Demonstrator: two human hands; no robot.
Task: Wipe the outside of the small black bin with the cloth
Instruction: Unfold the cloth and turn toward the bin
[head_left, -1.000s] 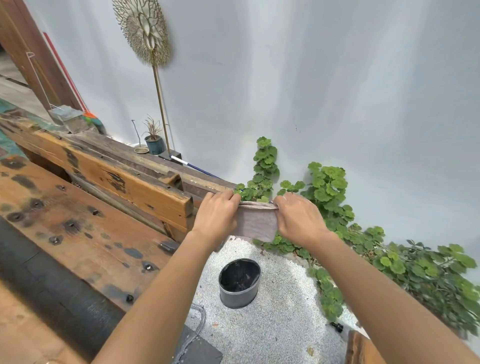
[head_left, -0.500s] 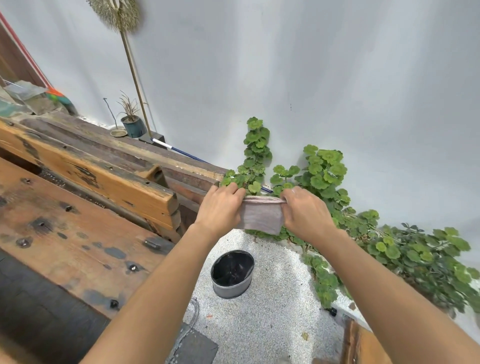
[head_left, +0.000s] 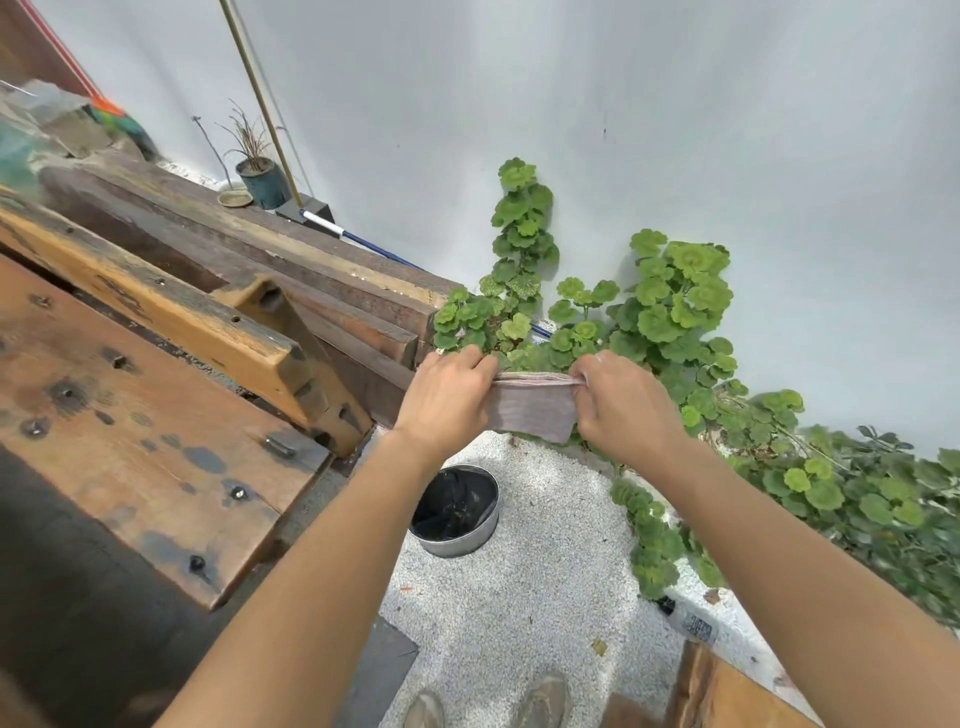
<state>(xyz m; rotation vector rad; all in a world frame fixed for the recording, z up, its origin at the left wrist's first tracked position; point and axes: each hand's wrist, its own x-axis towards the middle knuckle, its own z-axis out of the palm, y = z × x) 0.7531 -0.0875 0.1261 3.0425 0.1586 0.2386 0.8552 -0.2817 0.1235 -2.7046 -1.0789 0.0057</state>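
While both arms reach forward at chest height, we list what the view holds. Item: cloth (head_left: 535, 410), a folded pinkish-grey piece, stretched between the two hands above the ground and touching nothing else. Left hand (head_left: 447, 397) is pinched closed on its left end; right hand (head_left: 623, 400) is pinched closed on its right end, fingers curled over the upper fold. Item: small black bin (head_left: 456, 512), round, open-topped, lined with a black bag, upright on the pale gravel floor (head_left: 519, 613) below the hands and well apart from the cloth. Beside it: a weathered wooden surface (head_left: 130, 431) studded with bolts at left, and geranium plants (head_left: 670, 306) against the white wall at right.

Handling notes (our estimate only). The cloth looks soft and limp, so we would bunch it into one palm as a pad instead of leaving it hanging. The bin looks light and thin-walled, with a smooth grey outer side; it would likely skid or tip on loose gravel under sideways pressure. We would steady it at the rim with the free hand, clear of the bag, and wipe around the wall. Wiping has not yet begun.
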